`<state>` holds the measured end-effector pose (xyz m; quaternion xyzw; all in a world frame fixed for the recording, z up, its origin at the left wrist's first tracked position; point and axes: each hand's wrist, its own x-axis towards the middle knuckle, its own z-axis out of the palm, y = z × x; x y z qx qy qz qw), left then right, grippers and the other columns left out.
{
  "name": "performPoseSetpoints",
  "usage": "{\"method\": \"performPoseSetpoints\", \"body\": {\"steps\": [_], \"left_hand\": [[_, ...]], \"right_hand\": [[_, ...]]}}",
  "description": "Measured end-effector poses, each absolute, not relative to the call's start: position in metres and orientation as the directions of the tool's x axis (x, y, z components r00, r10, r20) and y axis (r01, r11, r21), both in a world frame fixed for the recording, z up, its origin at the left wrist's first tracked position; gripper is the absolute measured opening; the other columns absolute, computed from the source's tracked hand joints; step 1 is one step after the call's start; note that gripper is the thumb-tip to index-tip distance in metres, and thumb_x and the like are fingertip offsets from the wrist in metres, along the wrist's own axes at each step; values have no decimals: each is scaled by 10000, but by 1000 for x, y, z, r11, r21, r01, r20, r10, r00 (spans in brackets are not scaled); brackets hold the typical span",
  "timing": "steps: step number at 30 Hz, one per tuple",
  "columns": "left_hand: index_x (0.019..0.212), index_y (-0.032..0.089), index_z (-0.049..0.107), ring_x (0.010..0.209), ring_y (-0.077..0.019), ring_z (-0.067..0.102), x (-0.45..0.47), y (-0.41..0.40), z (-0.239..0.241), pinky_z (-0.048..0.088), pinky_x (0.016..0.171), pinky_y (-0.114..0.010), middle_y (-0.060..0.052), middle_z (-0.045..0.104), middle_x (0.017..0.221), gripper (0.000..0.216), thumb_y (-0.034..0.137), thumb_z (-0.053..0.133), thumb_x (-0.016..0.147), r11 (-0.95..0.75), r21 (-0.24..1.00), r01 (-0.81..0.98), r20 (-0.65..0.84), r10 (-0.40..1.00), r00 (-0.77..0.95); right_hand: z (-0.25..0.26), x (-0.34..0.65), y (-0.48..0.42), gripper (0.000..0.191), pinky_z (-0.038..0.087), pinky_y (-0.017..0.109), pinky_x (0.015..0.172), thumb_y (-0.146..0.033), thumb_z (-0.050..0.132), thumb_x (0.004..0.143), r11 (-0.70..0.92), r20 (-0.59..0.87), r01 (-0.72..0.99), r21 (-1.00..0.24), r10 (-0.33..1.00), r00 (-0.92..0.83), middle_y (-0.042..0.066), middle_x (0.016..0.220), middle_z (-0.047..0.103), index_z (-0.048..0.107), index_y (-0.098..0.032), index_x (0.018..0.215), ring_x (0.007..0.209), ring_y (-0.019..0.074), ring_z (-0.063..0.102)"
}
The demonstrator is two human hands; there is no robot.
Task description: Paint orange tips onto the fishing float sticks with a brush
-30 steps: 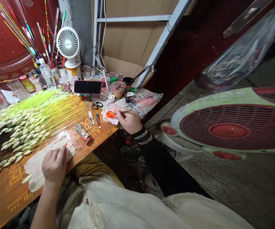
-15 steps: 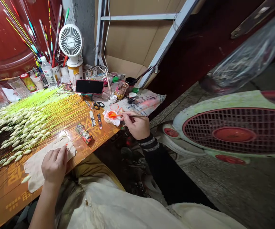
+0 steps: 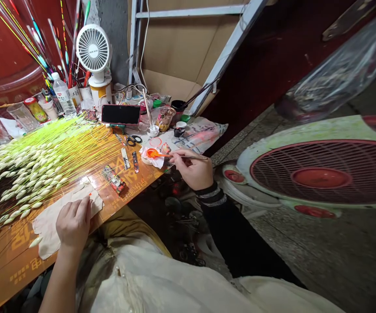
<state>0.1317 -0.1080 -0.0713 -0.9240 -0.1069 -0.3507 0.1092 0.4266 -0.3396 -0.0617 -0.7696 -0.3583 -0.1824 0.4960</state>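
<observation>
A broad orange surface (image 3: 1,278) with printed lettering runs along the person's left and front. To the right, lower down, is a large fan (image 3: 321,176) with a red grille in a pale green frame. Across the left half of the surface spreads a dense bundle of pale pieces (image 3: 44,161), pointed oval bodies on thin yellow-green stems. A beige cloth (image 3: 51,230) lies flat just in front of the bundle.

The left hand (image 3: 73,219) rests on the cloth, fingers together and curled down; I cannot tell whether its grip has hold of anything. The right hand (image 3: 192,169), below a black sleeve (image 3: 240,234), is over the surface's near right edge, its grip closed, thumb and fingers pinching a slim brush.

At the back stand a small white fan (image 3: 94,50), a dark phone (image 3: 121,114) tilted up on a stand, and a clear bottle (image 3: 64,95). A paint-spotted block (image 3: 114,178) lies between the hands, with black-handled scissors (image 3: 134,139) beyond it. The brush (image 3: 202,158) lies nearly level, its orange-coated tip in the orange paint (image 3: 151,152), which has white tissue (image 3: 157,162) around it. One single pale piece (image 3: 35,241) lies at the cloth's left edge. Smallest is an orange spot (image 3: 90,194) beside the left fingertips.
</observation>
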Motion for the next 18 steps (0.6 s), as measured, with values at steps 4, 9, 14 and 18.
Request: {"method": "performPoseSetpoints", "body": {"steps": [4,9,14,18], "left_hand": [[1092,186,627,735,-179,610,132,-108,-71,439,701,-311,-48,720,847,189,196,627,903,-949,-124,289,668,135,732],[1115,199,626,732,-178,628,133,-109,-70,442,697,-317,-51,724,847,199,206,604,918,-953,-111,283,673,138,727],[1117,193,621,747,-178,626,133,-109,-70,452,710,-319,-51,723,865,202,187,605,916,-956,-120,269,670,122,732],[1096,187,629,757,-178,624,133,-109,-70,451,706,-314,-51,720,857,186,191,619,910,-953,-113,280,665,137,735]], "right_hand": [[-58,429,-344,187,515,267,531,-306,548,901,-257,624,720,-644,368,689,26,703,721,685,-202,827,520,142,626],[-55,429,-343,267,484,250,487,-398,545,915,-189,552,624,-758,323,769,26,675,704,697,-191,842,496,128,590],[-62,428,-334,356,441,246,449,-479,540,923,-96,494,545,-833,313,811,30,675,703,726,-177,894,457,108,531],[-67,428,-329,361,445,259,464,-481,557,916,-121,517,567,-815,290,806,29,663,706,748,-177,876,440,108,526]]}}
